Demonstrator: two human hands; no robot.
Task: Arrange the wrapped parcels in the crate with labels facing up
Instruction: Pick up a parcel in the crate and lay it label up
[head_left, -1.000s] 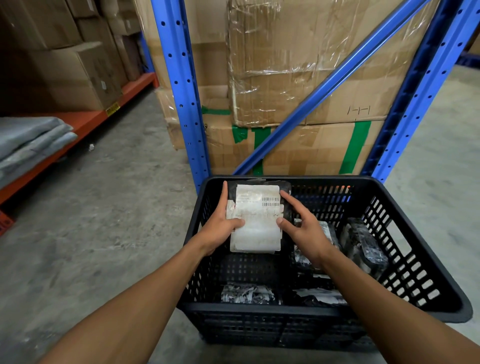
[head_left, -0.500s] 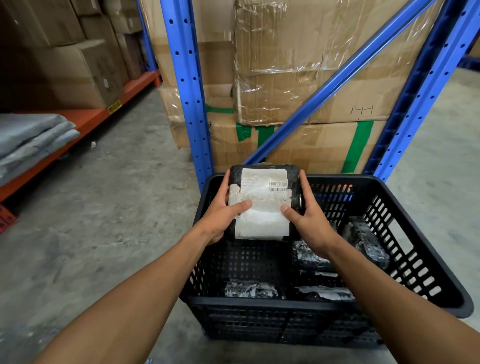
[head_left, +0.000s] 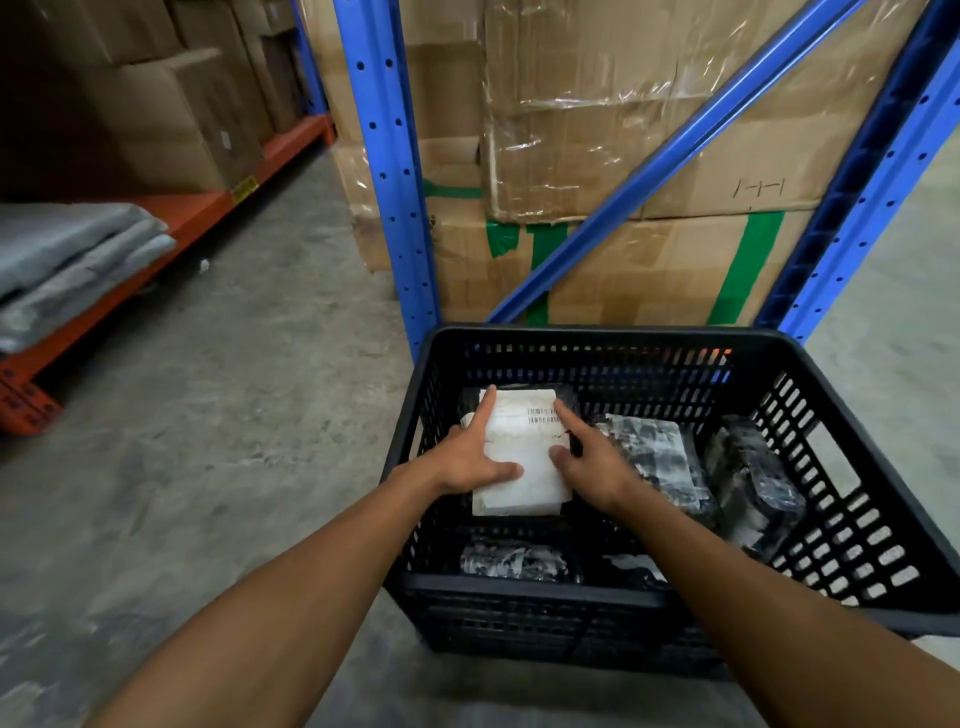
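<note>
Black slotted crate (head_left: 841, 499), far-left corner: labelled parcel (head_left: 524, 457) sits label up. Left hand (head_left: 467, 462) & right hand (head_left: 592, 467) press it w/ straight fingers, nothing gripped. Best: seat flat, square to walls, don't crease label.

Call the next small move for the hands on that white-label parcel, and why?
Probably lift both hands off and reach for the next one: the labelled parcel lies label-up in the crate, left hand and right hand flat on it.

Handwritten "HH", perhaps, on cardboard box (head_left: 758, 188); parcel label (head_left: 524, 452) barcode unreadable.
</note>
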